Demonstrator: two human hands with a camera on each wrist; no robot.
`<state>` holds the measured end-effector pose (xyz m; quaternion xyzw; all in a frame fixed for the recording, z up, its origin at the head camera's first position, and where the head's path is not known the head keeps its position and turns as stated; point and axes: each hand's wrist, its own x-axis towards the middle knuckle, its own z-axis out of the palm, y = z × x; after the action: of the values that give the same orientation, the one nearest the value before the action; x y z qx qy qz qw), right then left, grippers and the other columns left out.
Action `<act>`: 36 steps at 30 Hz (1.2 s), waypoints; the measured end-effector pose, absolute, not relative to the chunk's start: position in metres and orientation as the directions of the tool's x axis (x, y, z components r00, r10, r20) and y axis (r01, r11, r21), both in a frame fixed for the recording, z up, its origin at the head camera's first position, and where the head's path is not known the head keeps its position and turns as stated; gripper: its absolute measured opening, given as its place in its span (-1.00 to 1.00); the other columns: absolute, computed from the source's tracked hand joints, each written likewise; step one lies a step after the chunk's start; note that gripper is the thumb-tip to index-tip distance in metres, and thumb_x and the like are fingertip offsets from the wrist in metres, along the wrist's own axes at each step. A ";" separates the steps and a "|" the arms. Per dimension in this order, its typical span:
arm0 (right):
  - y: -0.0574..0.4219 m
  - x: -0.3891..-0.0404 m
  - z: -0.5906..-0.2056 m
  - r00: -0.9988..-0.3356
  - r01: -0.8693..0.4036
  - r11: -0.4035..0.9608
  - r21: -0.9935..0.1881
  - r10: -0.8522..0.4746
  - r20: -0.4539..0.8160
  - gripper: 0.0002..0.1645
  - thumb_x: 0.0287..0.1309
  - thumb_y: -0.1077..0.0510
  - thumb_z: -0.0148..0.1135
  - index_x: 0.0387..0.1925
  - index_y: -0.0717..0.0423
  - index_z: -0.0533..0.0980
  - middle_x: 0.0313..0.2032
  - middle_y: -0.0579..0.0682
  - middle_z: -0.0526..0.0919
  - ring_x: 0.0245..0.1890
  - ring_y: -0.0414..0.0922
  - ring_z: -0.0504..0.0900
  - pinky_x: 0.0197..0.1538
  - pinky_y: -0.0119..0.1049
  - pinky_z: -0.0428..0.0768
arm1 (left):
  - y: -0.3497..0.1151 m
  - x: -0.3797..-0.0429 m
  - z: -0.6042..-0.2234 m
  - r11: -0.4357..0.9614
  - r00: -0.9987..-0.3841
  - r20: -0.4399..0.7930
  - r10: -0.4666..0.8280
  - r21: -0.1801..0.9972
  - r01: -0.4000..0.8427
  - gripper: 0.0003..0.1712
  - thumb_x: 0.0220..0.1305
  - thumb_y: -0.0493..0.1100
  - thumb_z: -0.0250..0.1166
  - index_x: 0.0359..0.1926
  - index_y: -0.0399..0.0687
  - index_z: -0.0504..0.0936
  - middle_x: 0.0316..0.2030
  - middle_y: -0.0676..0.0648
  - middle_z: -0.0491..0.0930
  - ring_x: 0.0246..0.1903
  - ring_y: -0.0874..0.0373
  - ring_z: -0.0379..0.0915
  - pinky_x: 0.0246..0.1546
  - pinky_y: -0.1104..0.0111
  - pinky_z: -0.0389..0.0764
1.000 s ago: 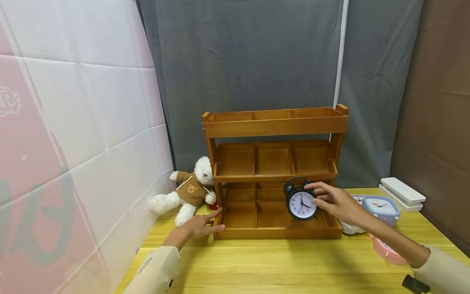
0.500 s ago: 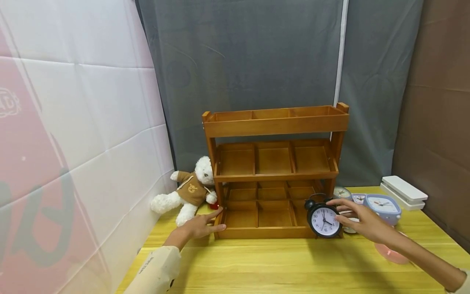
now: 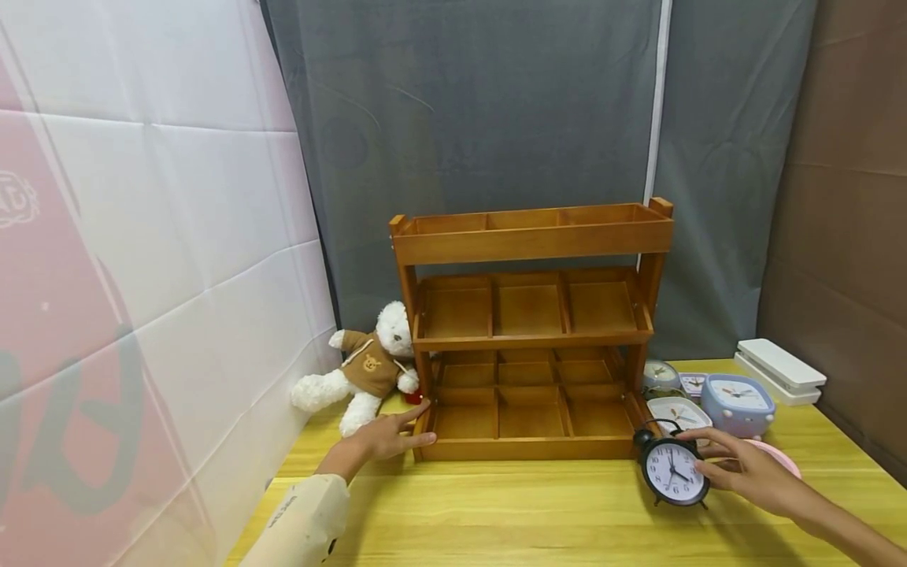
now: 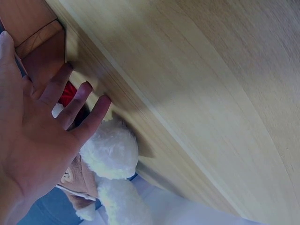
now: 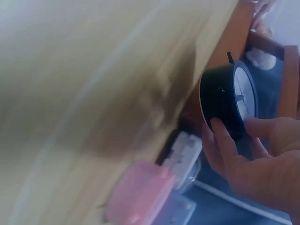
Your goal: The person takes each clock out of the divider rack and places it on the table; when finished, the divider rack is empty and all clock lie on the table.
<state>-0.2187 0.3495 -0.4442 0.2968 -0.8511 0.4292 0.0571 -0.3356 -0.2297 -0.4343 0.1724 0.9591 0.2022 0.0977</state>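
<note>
A black twin-bell alarm clock point(image 3: 675, 472) with a white dial is pinched between the thumb and fingers of my right hand point(image 3: 758, 472), in front of the right end of a brown wooden shelf rack point(image 3: 531, 450). The right wrist view shows the same alarm clock point(image 5: 219, 96) from its side, with the thumb at the dial's edge and fingers behind. At the rack's lower left corner rests my left hand point(image 3: 383, 436), fingers extended and touching the wood. In the left wrist view, its fingers point(image 4: 96, 119) are spread, with a plush toy behind them.
Left of the rack leans a white plush toy point(image 3: 370, 366) in a brown hoodie. Right of it stand a blue clock point(image 3: 738, 405), a white clock point(image 3: 679, 413), a partly hidden pink clock point(image 3: 779, 457) and a white folded object point(image 3: 779, 366). Fabric walls enclose the table.
My right hand has carried the black alarm clock from the rack's bottom right compartment rightward and toward me, off the rack. My left hand has stayed at the rack's corner.
</note>
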 end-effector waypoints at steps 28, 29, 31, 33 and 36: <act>0.389 -0.215 -0.479 -0.800 -0.553 0.282 -0.784 -0.441 0.407 -0.09 0.30 0.62 0.10 0.22 -0.50 0.54 0.15 -0.78 0.32 -0.15 -0.48 0.56 -0.45 -0.37 0.68 | -0.230 -0.337 -0.435 0.855 -0.925 -0.106 0.366 0.430 0.289 -0.04 0.39 0.43 0.21 0.64 0.22 0.17 0.30 -0.27 0.56 0.30 -0.31 0.46 0.31 -0.23 0.39; 0.389 -0.215 -0.479 -0.802 -0.553 0.288 -0.782 -0.438 0.406 -0.10 0.29 0.62 0.11 0.22 -0.51 0.54 0.15 -0.79 0.31 -0.16 -0.48 0.56 -0.46 -0.37 0.69 | -0.230 -0.337 -0.435 0.855 -0.925 -0.106 0.366 0.430 0.289 -0.04 0.39 0.43 0.21 0.64 0.22 0.16 0.30 -0.26 0.56 0.30 -0.31 0.46 0.31 -0.23 0.39; 0.388 -0.215 -0.479 -0.805 -0.556 0.307 -0.773 -0.429 0.409 -0.10 0.28 0.62 0.12 0.20 -0.51 0.55 0.13 -0.79 0.31 -0.17 -0.49 0.55 -0.47 -0.36 0.68 | -0.230 -0.338 -0.436 0.855 -0.924 -0.106 0.367 0.431 0.290 -0.04 0.39 0.43 0.21 0.64 0.23 0.16 0.30 -0.26 0.56 0.30 -0.31 0.46 0.31 -0.23 0.38; 0.387 -0.216 -0.478 -0.812 -0.554 0.328 -0.765 -0.417 0.409 -0.11 0.28 0.61 0.14 0.17 -0.52 0.56 0.10 -0.78 0.32 -0.19 -0.49 0.55 -0.48 -0.35 0.68 | -0.231 -0.337 -0.436 0.854 -0.925 -0.106 0.366 0.433 0.289 -0.04 0.38 0.44 0.21 0.64 0.23 0.16 0.31 -0.26 0.56 0.30 -0.30 0.46 0.31 -0.23 0.39; 0.384 -0.216 -0.478 -0.836 -0.533 0.392 -0.750 -0.377 0.398 -0.15 0.28 0.58 0.17 0.11 -0.53 0.57 0.03 -0.77 0.34 -0.26 -0.49 0.55 -0.52 -0.35 0.67 | -0.231 -0.337 -0.437 0.854 -0.925 -0.104 0.365 0.432 0.288 -0.04 0.38 0.44 0.21 0.64 0.23 0.17 0.31 -0.26 0.56 0.30 -0.30 0.46 0.32 -0.22 0.39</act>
<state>-0.2156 0.3844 -0.4782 0.2743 -0.8302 0.4785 0.0815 -0.3374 -0.2309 -0.4368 0.1704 0.9586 0.2091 0.0915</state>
